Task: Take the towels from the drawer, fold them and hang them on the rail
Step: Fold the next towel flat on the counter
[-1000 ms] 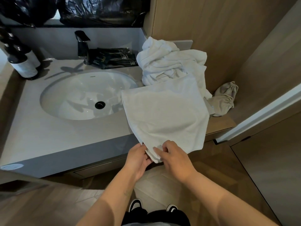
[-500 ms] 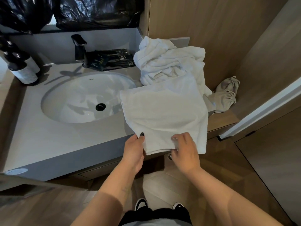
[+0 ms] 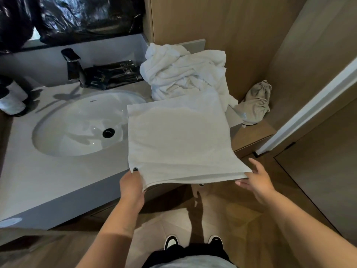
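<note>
Towel (image 3: 179, 140) lies folded; my left hand (image 3: 131, 185) pinches its near corner, right hand (image 3: 257, 180) is released. Pile (image 3: 185, 74) far on worktop (image 3: 58, 180) waits; nothing hung.

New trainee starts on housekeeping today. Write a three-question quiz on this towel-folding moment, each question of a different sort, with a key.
1. True or false: the folded towel covers the sink drain completely.
2. Multiple choice: the heap of unfolded white towels lies (A) in the sink, (B) on the counter behind the folded towel, (C) on the floor.
3. Fill in: the left hand pinches the towel's near left ____, while the right hand is at the near right one, fingers spread.

Key: 1 false, the black drain shows left of the towel; 2 B; 3 corner.
</note>
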The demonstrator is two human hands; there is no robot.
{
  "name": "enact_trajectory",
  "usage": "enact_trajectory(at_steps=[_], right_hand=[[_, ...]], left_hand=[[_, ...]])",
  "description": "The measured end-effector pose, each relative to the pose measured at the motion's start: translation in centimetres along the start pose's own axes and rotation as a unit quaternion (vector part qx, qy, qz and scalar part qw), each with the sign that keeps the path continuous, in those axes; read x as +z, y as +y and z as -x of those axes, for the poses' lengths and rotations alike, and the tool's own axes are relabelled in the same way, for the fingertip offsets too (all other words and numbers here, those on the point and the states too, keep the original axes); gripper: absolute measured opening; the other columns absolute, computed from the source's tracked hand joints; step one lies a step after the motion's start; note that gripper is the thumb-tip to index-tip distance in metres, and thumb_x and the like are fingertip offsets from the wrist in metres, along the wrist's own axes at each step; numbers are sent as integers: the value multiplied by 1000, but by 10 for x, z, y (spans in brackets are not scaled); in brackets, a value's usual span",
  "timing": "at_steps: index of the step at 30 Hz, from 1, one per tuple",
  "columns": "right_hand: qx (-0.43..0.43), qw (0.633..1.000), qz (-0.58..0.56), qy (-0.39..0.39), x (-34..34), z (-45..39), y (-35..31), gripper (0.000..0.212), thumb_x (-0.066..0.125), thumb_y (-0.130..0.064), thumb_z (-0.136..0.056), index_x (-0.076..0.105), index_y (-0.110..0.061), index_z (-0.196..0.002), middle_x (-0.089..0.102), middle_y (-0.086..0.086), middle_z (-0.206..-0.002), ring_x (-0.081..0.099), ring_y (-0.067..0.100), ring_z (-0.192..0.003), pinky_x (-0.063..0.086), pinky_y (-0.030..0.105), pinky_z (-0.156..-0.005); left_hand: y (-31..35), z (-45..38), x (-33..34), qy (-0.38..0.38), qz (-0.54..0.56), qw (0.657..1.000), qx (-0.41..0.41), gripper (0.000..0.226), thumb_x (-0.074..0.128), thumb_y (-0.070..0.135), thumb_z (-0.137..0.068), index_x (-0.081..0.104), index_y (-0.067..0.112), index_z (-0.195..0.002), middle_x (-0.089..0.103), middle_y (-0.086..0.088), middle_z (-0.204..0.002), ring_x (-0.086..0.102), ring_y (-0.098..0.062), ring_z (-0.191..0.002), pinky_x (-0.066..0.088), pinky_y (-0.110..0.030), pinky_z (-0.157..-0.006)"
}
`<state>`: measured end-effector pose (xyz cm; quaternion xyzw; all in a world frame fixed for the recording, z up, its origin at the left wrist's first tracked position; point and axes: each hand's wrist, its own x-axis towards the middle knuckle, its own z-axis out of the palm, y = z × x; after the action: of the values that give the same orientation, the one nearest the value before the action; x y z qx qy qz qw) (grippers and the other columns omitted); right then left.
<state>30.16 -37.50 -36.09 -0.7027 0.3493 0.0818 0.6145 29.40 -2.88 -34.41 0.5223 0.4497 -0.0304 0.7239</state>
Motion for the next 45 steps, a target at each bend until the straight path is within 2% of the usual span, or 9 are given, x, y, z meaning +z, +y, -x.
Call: enact_trajectory(at_steps=[6, 14, 16, 19, 23, 25, 32, 37, 45], right_hand=[[14, 995, 9, -94, -2, 7, 15, 37, 46, 13, -91, 74, -9, -101, 60, 12, -123, 61, 29, -109, 58, 26, -68], [77, 993, 11, -89, -1, 2, 40, 17, 68, -14, -89, 73, -1, -98, 72, 19, -104, 67, 35, -101, 53, 51, -95], [61, 995, 50, -68, 4, 1, 43, 18, 74, -22, -85, 75, -6, -95, 75, 13, -97, 67, 34, -101, 51, 54, -97], [24, 992, 105, -71, 10, 3, 41, 8, 70, -15, -88, 75, -10, -91, 72, 13, -97, 67, 34, -93, 56, 53, -86], [-3, 980, 165, -107, 13, 6, 29, 12, 59, -9, -92, 71, -11, -90, 66, 14, -94, 62, 23, -67, 54, 30, -53], [-17, 977, 176, -118, 12, 10, 18, 16, 57, -10, -94, 71, -11, -88, 66, 13, -91, 60, 21, -66, 49, 25, -50], [-109, 948, 216, -205, 16, 44, -54, 26, 52, -4, -92, 75, -15, -93, 67, 1, -95, 61, 14, -87, 47, 20, -72], [-259, 883, 276, -277, 37, 75, -100, 24, 67, 3, -86, 73, -11, -105, 73, 0, -105, 70, 12, -95, 54, 25, -89], [-441, 818, 268, -254, 58, 106, -146, 10, 73, -15, -87, 76, -23, -93, 67, -7, -88, 61, 10, -83, 50, 29, -75]], left_hand=[[7, -6, -12, 2, -39, 999, 18, 6, 61, 25, -96, 64, 20, -94, 70, -4, -101, 66, -24, -95, 53, -39, -89], [-3, -15, -41, -23, -122, 992, 5, 20, 70, 22, -90, 64, 19, -109, 70, -6, -103, 66, -30, -96, 54, -39, -74], [-6, -15, -42, -22, -127, 992, 7, 23, 67, 23, -93, 63, 18, -115, 69, -7, -107, 65, -32, -100, 55, -44, -82], [-8, -13, -43, -38, -123, 992, 12, 26, 61, 21, -98, 59, 16, -123, 67, -9, -116, 62, -33, -106, 52, -50, -92], [-4, -12, -43, -86, -73, 994, 10, 25, 51, 13, -102, 57, 15, -126, 68, -9, -117, 64, -34, -107, 55, -50, -86], [-1, -12, -44, -100, -66, 993, 18, 28, 50, 10, -102, 56, 12, -129, 68, -10, -119, 64, -35, -108, 54, -51, -89], [35, -4, -36, -177, -129, 971, 94, 37, 54, 5, -96, 60, 25, -127, 72, -4, -114, 69, -31, -103, 57, -55, -85], [73, 21, -14, -304, -142, 934, 125, 45, 67, -4, -83, 66, 19, -121, 74, -8, -112, 72, -29, -100, 60, -38, -78], [93, 71, 26, -376, -69, 910, 159, 35, 68, -15, -77, 70, -1, -108, 74, -17, -103, 73, -23, -90, 59, -27, -73]])
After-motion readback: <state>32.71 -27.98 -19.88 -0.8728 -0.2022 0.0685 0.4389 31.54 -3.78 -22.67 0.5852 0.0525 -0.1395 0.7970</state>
